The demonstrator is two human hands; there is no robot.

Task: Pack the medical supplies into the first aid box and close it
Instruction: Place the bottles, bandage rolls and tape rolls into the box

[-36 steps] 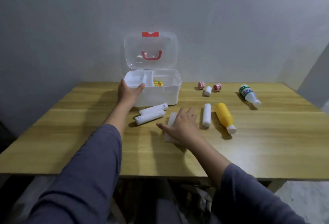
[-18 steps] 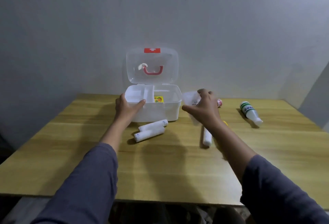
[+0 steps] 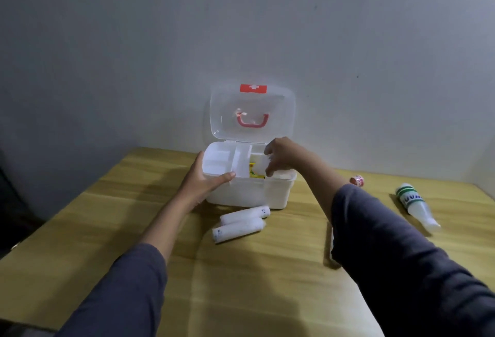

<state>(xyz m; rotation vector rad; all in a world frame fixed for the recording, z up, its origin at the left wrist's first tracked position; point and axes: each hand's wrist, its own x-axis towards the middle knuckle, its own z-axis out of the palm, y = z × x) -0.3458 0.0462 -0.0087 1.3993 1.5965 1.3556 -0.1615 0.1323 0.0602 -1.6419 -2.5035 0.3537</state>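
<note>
Box (image 3: 247, 193) of white plastic stands at the centre of the frame, at the far edge of the wooden desk (image 3: 267, 283) and close to the grey wall. Its clear lid (image 3: 251, 111) is raised upright behind it, with a red cross label at the top and a red handle in the middle. Inside sits a white divided tray (image 3: 227, 161) over the left part, and a yellow packet (image 3: 253, 173) shows in the open right part.

The left hand (image 3: 206, 178) is clasped on the box's left front corner, thumb lying along the front rim and fingers wrapped round the side wall. The right hand (image 3: 281, 155) reaches in from the right and hangs over the right part of the box, its fingers closed around a pale white packet (image 3: 261, 166) that is held just above the yellow one; the packet is blurred and its print cannot be read.

Just in front of the box, below the centre of the frame, two white bandage rolls (image 3: 239, 222) lie side by side, touching. At the right of the frame a white bottle (image 3: 413, 205) with green bands lies on its side, and a small red-and-white tape roll (image 3: 357, 180) sits nearer the wall, beside the right forearm. Both sleeves are dark grey.
</note>
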